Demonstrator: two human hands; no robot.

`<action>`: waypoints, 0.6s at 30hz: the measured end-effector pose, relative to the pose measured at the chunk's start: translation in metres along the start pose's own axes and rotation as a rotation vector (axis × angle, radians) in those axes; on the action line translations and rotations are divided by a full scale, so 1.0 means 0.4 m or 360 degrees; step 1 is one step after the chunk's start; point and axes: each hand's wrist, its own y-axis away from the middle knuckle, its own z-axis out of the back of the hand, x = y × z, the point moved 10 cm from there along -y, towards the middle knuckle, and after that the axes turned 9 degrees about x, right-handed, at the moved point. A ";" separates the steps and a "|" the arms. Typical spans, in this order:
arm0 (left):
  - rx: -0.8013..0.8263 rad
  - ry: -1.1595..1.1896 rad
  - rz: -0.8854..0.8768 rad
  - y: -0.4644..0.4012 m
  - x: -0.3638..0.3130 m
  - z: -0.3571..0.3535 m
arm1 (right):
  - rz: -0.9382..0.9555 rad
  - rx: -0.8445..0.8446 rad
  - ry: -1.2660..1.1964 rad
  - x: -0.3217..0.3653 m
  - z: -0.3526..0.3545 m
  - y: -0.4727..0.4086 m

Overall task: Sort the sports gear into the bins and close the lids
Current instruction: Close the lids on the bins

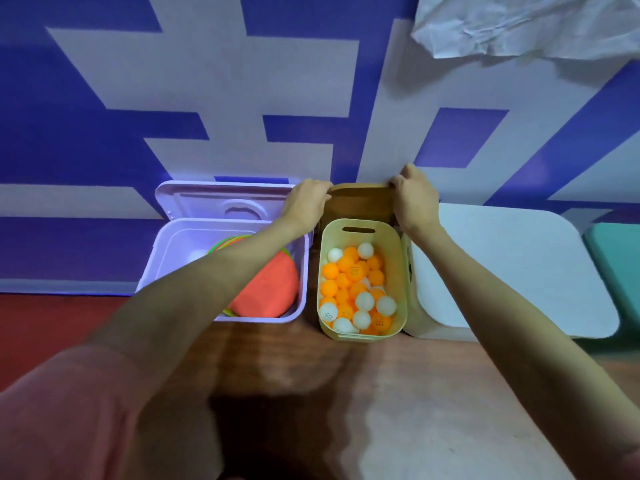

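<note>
Yellow bin [362,327] of orange and white balls [356,289], open, long axis running away from the person. Its wooden lid [360,199] stands upright against the wall just behind the bin's far end. Left hand [306,199] grips the lid's upper left corner, right hand [412,195] the upper right, fingers curled over the top edge; both equally near. The lid probably has to swing forward and down. Left of the bin: lavender bin [301,271], lid raised, holding coloured discs [270,289].
</note>
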 end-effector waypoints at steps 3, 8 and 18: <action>-0.0226 0.0067 -0.0142 0.018 -0.038 0.057 | -0.0047 -0.0192 -0.0090 -0.014 0.073 0.027; -0.0404 0.0142 -0.0314 0.120 -0.085 0.114 | 0.0123 -0.0528 -0.0175 -0.006 0.176 0.139; -0.0346 -0.0061 -0.0604 0.348 -0.148 0.044 | 0.0299 -0.0370 -0.0332 0.029 0.137 0.389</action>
